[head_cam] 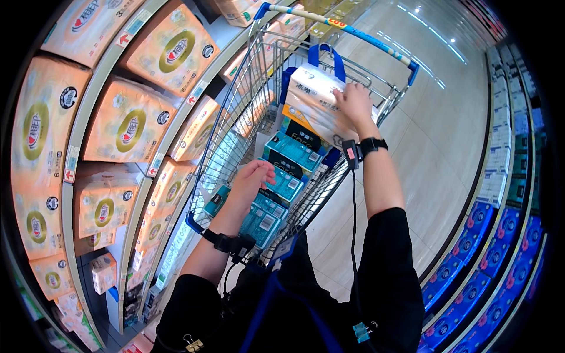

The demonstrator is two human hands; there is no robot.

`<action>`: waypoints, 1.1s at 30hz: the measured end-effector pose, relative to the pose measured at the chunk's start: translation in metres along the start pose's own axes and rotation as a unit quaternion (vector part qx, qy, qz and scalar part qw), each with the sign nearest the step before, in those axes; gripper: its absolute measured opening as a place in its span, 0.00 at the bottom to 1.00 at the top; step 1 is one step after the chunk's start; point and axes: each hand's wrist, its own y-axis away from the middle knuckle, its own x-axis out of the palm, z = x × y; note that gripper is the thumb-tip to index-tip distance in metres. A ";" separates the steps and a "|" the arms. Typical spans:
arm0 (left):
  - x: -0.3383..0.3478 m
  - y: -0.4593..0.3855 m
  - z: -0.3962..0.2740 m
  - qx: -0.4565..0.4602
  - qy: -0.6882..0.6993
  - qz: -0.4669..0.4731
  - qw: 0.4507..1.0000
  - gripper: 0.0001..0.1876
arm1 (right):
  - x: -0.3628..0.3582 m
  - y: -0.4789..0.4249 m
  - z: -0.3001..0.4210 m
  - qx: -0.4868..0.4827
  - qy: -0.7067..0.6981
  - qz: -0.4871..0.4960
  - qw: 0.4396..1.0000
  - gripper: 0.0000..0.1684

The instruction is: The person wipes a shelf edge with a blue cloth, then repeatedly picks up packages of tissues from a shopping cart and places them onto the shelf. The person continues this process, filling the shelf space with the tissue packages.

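My right hand [353,103] lies over the right side of a white and orange tissue pack [315,95], fingers bent against its wrap. The pack sits tilted in the far part of a wire shopping cart [212,145]. Over the cart's near part hovers my left hand [254,181], fingers loosely curled, with nothing visible in it. Below and beyond it are several teal and black tissue packs, among them a middle pack [284,183] and a near pack [260,223]. A blue bag strap [339,64] shows behind the white pack.
Shelves of peach tissue packs [132,121] run close along the cart's left side. The cart's handle bar [340,24] crosses the far end. Tiled floor [423,145] lies to the right, then shelves with blue packs [472,234]. A black cable [354,229] hangs from my right wrist.
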 end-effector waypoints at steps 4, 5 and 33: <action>-0.014 0.012 0.004 0.000 0.019 -0.025 1.000 0.10 | -0.003 0.022 0.012 -0.053 -0.058 -0.050 0.996 0.16; -0.018 0.017 0.005 -0.002 0.023 -0.027 0.999 0.10 | -0.002 0.028 0.015 -0.068 -0.075 -0.050 0.994 0.15; -0.384 0.524 0.177 0.349 -0.069 -0.176 0.918 0.64 | -0.130 0.536 0.526 -0.495 -0.380 0.124 0.771 0.09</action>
